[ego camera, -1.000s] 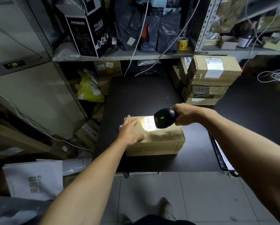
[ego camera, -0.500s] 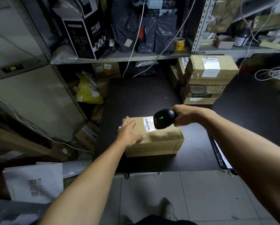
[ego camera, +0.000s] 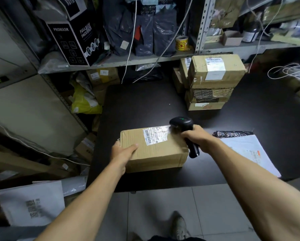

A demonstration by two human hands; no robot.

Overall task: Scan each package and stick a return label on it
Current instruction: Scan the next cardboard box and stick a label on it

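A brown cardboard package [ego camera: 156, 150] lies on the black table [ego camera: 142, 105], its white shipping label [ego camera: 155, 135] facing up. My left hand [ego camera: 123, 151] grips the box's near left corner, thumb on top. My right hand [ego camera: 197, 139] holds a black handheld scanner [ego camera: 185, 129] at the box's right end, its head over the label's right edge and its handle pointing down toward me.
A stack of taped cardboard boxes [ego camera: 213, 80] stands at the table's back right. A white mailer [ego camera: 250, 152] and a dark wrapped parcel [ego camera: 232, 133] lie to the right. Shelves with bags, a black mask box [ego camera: 76, 42] and a tape roll [ego camera: 182, 43] line the back. Parcels crowd the floor at left.
The scanner's light on the label went out. My right hand swung the scanner to the box's right end, handle now toward me. My left hand slid from the top to the box's left corner.
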